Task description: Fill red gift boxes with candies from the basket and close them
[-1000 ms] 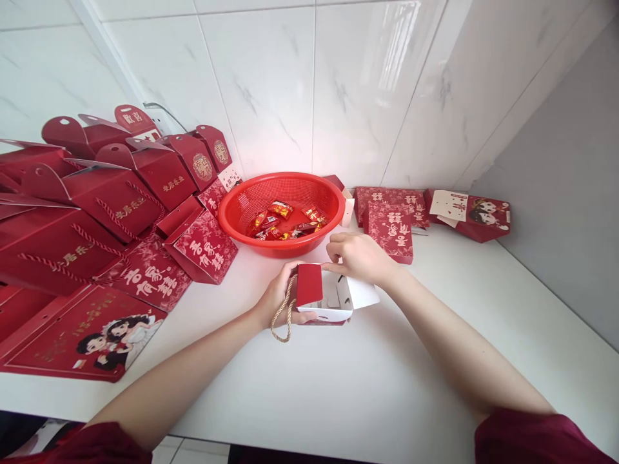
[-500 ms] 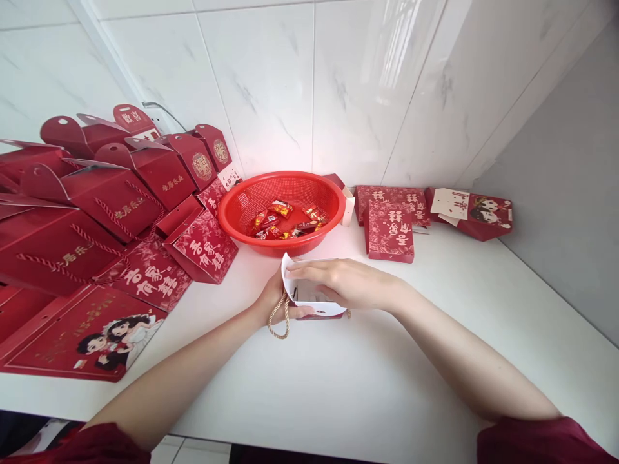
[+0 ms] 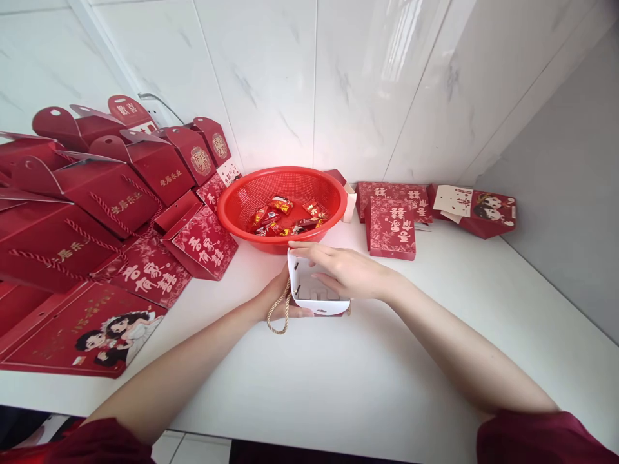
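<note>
Head view showed me the left hand (image 3: 275, 295) clasping a white-lined red cardboard box (image 3: 316, 305), the right hand (image 3: 349, 269) loosely spread over it, and pressing too hard, I judged, risked creasing it.

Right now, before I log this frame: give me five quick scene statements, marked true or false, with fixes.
1. The left hand holds the open box. True.
2. Wrapped packets lie in the red basket. True.
3. The right hand is inside the basket. False: the right hand is at the open box, fingers over its opening.
4. A rope handle hangs beside the left hand. True.
5. The basket is nearer the person than the open box. False: it stands beyond it.
</note>
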`<state>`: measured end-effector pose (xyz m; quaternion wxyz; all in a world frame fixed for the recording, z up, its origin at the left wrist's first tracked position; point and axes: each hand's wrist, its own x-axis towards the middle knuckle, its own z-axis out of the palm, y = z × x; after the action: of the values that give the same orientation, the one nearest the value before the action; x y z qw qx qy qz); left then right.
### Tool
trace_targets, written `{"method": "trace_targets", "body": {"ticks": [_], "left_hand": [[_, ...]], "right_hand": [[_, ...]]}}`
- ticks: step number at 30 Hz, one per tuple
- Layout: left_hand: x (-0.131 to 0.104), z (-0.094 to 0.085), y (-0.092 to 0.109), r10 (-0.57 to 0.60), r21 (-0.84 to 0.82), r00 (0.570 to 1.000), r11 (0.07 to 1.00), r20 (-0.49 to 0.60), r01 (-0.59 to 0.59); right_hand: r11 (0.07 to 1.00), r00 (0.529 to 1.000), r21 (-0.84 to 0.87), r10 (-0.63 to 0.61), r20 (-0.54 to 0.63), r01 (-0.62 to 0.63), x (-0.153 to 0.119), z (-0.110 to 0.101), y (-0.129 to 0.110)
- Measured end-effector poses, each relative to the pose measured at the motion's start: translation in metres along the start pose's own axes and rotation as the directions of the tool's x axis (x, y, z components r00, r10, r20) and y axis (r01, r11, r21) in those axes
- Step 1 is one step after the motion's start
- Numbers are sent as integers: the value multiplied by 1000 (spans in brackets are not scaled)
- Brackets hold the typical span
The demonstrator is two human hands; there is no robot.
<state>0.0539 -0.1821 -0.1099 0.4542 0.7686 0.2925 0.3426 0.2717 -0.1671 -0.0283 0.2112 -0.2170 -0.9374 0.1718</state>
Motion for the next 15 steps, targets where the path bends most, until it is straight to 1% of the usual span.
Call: {"method": "trace_targets", "body": {"ticks": [2, 6, 9, 11, 12, 13, 15], "left_hand": [[1, 2, 5, 9, -39, 1000, 999, 16, -9], [4, 4, 16, 40, -75, 999, 996, 4, -39], [6, 3, 20, -13, -48, 1000, 999, 20, 14], [7, 3, 20, -37, -43, 999, 998, 28, 38], [8, 3, 19, -30, -50, 999, 998, 29, 32], [8, 4, 18, -19, -60, 999, 998, 28, 20], [10, 5, 15, -11, -38, 1000, 999, -8, 11]], "right_hand": [[999, 1000, 21, -24, 0, 24, 1, 2, 2], [998, 1000, 59, -16, 8, 16, 2, 5, 4], [1000, 1000, 15, 5, -7, -5, 0, -2, 4], [998, 999, -60, 30, -33, -32, -8, -15, 3], [994, 998, -97, 42, -46, -47, -15, -25, 2], [990, 997, -129, 55, -59, -63, -24, -35, 0], [977, 992, -182, 101, -82, -115, -49, -59, -5]]}}
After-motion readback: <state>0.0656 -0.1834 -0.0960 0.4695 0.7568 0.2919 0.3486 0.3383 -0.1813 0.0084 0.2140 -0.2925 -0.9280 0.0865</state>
